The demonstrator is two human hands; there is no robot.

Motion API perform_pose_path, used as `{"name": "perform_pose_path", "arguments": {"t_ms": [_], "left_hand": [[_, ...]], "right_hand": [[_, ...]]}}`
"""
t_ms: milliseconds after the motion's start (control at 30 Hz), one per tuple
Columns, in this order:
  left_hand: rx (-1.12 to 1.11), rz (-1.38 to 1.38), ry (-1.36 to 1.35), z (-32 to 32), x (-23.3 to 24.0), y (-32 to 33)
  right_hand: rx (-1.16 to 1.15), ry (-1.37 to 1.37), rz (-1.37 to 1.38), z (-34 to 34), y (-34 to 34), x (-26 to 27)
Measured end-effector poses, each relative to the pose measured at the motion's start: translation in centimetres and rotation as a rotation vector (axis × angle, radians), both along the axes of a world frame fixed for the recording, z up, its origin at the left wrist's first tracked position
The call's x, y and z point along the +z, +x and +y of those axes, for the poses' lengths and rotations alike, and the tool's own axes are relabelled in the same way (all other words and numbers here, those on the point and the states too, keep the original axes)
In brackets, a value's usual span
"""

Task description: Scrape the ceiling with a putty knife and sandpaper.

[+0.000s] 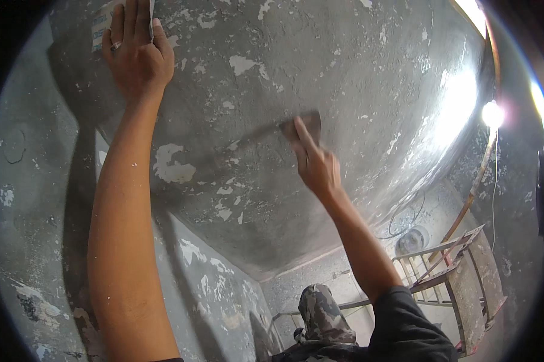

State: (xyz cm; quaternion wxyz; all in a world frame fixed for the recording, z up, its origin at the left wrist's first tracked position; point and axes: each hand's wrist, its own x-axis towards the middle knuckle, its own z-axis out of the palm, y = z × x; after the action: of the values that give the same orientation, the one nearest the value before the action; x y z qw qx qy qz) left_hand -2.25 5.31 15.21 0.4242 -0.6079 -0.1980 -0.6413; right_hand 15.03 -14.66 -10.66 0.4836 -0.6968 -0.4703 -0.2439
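In the head view a rough grey wall (254,90) with pale flaked patches fills the middle. At the upper left my left hand (138,54), with a ring on one finger, lies spread over a sheet with printed writing (101,28), probably sandpaper, against the wall. Below and right of it, my right hand (316,158) grips a flat scraper blade (309,126), one finger extended along it. The blade is at the wall surface. How firmly the left hand holds the sheet is hard to tell.
A lit bulb (493,115) is fixed to a pole (473,190) at the right, with a cord hanging beside it. Below stand a paint-spattered ladder or scaffold (464,280) and a round container (412,240). Another wall (32,190) meets this one at the left.
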Motion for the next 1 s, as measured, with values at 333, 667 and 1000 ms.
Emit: {"name": "perform_pose_path", "arguments": {"t_ms": [333,667,1000], "left_hand": [[0.048,-0.008,0.003,1.1,-0.2,0.4],[0.045,-0.045,-0.011,1.2,-0.2,0.4],[0.006,-0.054,-0.01,1.1,-0.2,0.7]], "right_hand": [[-0.058,0.137,0.001,2.9,4.2,4.4],[0.005,0.127,0.071,1.5,-0.9,-1.3],[-0.025,0.226,-0.01,1.5,-0.3,-0.9]]}}
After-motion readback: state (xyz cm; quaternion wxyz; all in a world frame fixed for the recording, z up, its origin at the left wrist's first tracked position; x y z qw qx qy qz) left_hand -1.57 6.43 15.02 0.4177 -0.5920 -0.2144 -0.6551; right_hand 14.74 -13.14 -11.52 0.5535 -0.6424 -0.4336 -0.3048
